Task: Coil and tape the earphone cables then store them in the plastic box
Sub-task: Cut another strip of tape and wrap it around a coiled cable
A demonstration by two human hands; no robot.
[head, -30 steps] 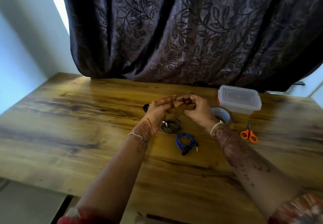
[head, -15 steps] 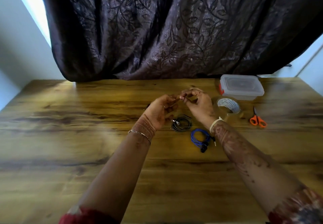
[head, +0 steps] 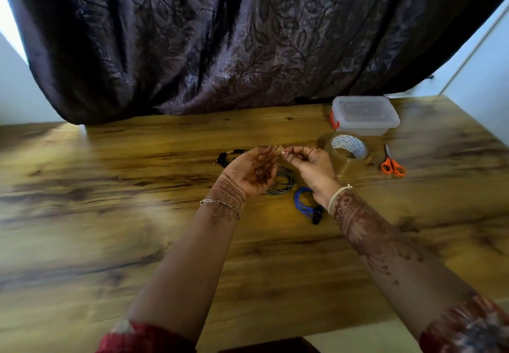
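My left hand (head: 249,170) and my right hand (head: 311,166) meet above the wooden table, and together their fingertips pinch a small piece of brown tape (head: 279,149). Under them lies a coiled grey-black earphone cable (head: 282,183). A coiled blue earphone cable (head: 303,204) lies beside my right wrist. Behind my left hand lies a coiled black earphone cable (head: 228,157). The clear plastic box (head: 365,115) with its lid on stands at the back right. A roll of brown tape (head: 347,151) sits in front of the box.
Orange-handled scissors (head: 392,164) lie to the right of the tape roll. A dark patterned curtain (head: 248,38) hangs along the table's (head: 110,215) far edge. The table's near edge runs just under my forearms.
The view has swung left, so everything sits further right in frame. My hands still hold the tape piece, now turned a little more palm-up; the cables have not moved.
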